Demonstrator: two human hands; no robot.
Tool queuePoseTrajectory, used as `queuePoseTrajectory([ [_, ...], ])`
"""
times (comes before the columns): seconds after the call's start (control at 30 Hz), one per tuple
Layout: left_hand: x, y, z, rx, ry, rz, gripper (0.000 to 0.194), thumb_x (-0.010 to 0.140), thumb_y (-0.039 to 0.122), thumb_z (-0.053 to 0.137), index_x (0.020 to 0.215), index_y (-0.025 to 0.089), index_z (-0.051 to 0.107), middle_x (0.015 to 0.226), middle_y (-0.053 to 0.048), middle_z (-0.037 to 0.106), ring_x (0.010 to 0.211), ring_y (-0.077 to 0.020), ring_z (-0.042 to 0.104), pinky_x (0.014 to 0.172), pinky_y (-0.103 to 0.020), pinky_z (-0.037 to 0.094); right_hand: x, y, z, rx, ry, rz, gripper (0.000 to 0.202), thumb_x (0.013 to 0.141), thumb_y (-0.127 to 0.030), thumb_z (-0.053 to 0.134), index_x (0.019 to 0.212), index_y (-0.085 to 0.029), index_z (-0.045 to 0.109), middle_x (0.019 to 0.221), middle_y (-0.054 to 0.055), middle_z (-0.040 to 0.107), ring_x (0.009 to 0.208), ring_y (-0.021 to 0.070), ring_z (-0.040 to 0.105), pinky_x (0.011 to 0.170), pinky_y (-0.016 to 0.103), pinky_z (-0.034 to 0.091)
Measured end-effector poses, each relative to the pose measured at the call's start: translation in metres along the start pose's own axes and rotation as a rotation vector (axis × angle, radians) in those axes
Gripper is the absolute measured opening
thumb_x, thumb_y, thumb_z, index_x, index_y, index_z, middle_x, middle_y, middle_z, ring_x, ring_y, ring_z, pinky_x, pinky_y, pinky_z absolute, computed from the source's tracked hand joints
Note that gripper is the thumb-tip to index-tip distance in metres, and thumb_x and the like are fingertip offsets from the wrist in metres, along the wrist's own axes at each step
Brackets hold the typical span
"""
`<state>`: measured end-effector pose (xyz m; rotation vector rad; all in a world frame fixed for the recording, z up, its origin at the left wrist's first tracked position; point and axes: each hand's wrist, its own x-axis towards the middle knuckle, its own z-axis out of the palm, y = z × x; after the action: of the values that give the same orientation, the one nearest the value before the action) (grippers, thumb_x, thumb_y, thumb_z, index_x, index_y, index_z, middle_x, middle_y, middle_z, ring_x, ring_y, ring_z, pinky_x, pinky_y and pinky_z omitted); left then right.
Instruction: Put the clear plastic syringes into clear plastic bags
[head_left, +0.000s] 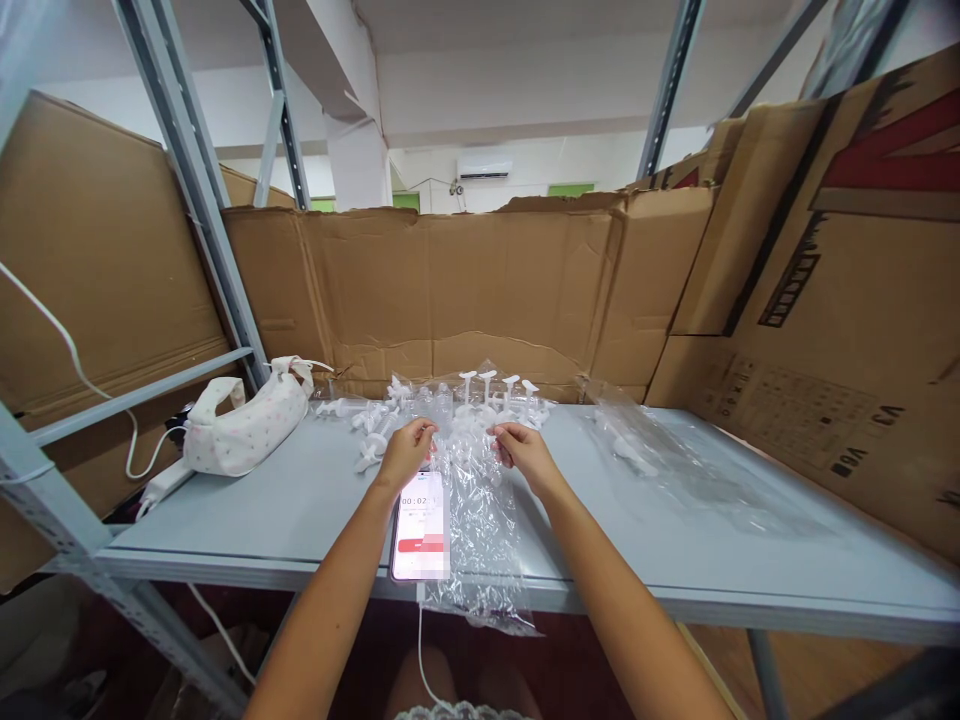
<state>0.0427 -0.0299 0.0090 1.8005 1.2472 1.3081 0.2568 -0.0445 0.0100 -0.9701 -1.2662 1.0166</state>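
A crinkled clear plastic bag point(480, 530) hangs down from between my hands and drapes over the shelf's front edge. My left hand point(406, 450) is pinched closed at the bag's upper left side. My right hand point(526, 452) pinches its upper right side. Just beyond my hands stand several clear bottles point(444, 402), and white pump heads point(487, 378) rise among them. More white pump parts point(371, 447) lie loose left of my hands. Under my left wrist, a phone point(420, 535) with a running timer is partly covered by the bag.
A grey metal shelf point(675, 560) forms the work surface. Flat clear bags point(682, 460) lie to the right. At the left are a white patterned fabric pouch point(247, 430) and a power strip point(165, 485). Cardboard point(465, 285) walls the back and sides. A white cable point(421, 640) hangs from the phone.
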Motion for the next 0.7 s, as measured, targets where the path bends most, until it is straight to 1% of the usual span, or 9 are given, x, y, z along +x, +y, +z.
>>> queuePoseTrajectory([
  [0.17,-0.002,0.002,0.000,0.037,0.036,0.029,0.022,0.083,0.036,0.045,0.086,0.020,0.060,0.061,0.002,0.059,0.047,-0.0111,0.050,0.048,-0.023,0.037,0.000,0.001,0.001,-0.017,0.031,-0.025,0.036,0.067,-0.049,0.062,0.079,-0.015,0.066,0.050,-0.005,0.049,0.039,0.0080,0.040,0.042,0.024,0.032],
  [0.3,-0.003,0.006,0.001,-0.039,0.055,0.024,0.024,0.082,0.039,0.049,0.086,0.018,0.060,0.060,0.001,0.057,0.051,-0.0114,0.052,0.051,-0.022,0.040,0.002,0.003,-0.001,0.005,0.074,-0.044,0.039,0.066,-0.052,0.063,0.081,-0.016,0.067,0.053,-0.004,0.050,0.043,0.0092,0.042,0.043,0.025,0.032],
  [0.37,-0.004,0.009,0.000,-0.110,0.012,-0.019,0.031,0.079,0.042,0.055,0.095,0.017,0.060,0.062,0.001,0.059,0.051,-0.0114,0.053,0.050,-0.022,0.040,0.003,0.003,-0.003,0.016,0.103,-0.066,0.040,0.066,-0.054,0.064,0.082,-0.017,0.067,0.056,-0.003,0.052,0.044,0.0101,0.044,0.043,0.025,0.032],
  [0.43,-0.005,0.012,-0.001,-0.167,-0.085,-0.054,0.045,0.076,0.046,0.060,0.108,0.015,0.057,0.064,0.000,0.062,0.050,-0.0110,0.053,0.050,-0.023,0.039,0.003,0.002,-0.005,0.029,0.124,-0.079,0.041,0.066,-0.055,0.064,0.082,-0.017,0.066,0.057,-0.002,0.052,0.044,0.0103,0.045,0.042,0.025,0.031],
  [0.47,-0.005,0.014,-0.001,-0.182,-0.142,-0.065,0.050,0.075,0.047,0.061,0.112,0.014,0.055,0.065,-0.001,0.063,0.050,-0.0110,0.053,0.050,-0.023,0.039,0.003,0.002,-0.005,0.037,0.130,-0.079,0.041,0.066,-0.055,0.064,0.083,-0.017,0.066,0.057,-0.003,0.052,0.044,0.0101,0.044,0.042,0.025,0.031],
  [0.5,-0.006,0.015,-0.001,-0.189,-0.194,-0.072,0.052,0.074,0.047,0.063,0.111,0.012,0.056,0.064,-0.002,0.063,0.050,-0.0111,0.053,0.050,-0.023,0.039,0.003,0.001,-0.005,0.044,0.134,-0.076,0.042,0.067,-0.056,0.064,0.083,-0.017,0.065,0.057,-0.003,0.051,0.044,0.0099,0.044,0.041,0.024,0.031],
  [0.57,-0.006,0.017,0.000,-0.197,-0.246,-0.085,0.047,0.071,0.048,0.065,0.099,0.011,0.061,0.059,-0.002,0.062,0.049,-0.0110,0.053,0.050,-0.023,0.039,0.002,-0.001,-0.005,0.054,0.140,-0.069,0.044,0.068,-0.057,0.063,0.086,-0.017,0.064,0.058,-0.003,0.052,0.044,0.0098,0.045,0.041,0.024,0.031],
  [0.63,-0.005,0.016,0.001,-0.217,-0.219,-0.090,0.041,0.069,0.048,0.068,0.086,0.012,0.062,0.053,0.000,0.058,0.046,-0.0099,0.050,0.048,-0.022,0.037,0.001,-0.003,-0.004,0.068,0.141,-0.051,0.046,0.069,-0.058,0.063,0.091,-0.018,0.062,0.060,-0.003,0.054,0.045,0.0099,0.046,0.041,0.024,0.032],
  [0.7,-0.003,0.014,0.001,-0.255,-0.144,-0.076,0.038,0.067,0.047,0.070,0.082,0.012,0.062,0.051,0.002,0.056,0.044,-0.0086,0.047,0.047,-0.022,0.035,0.000,-0.004,-0.003,0.077,0.120,-0.009,0.047,0.068,-0.057,0.064,0.094,-0.019,0.061,0.062,-0.002,0.056,0.045,0.0099,0.047,0.042,0.024,0.033],
])
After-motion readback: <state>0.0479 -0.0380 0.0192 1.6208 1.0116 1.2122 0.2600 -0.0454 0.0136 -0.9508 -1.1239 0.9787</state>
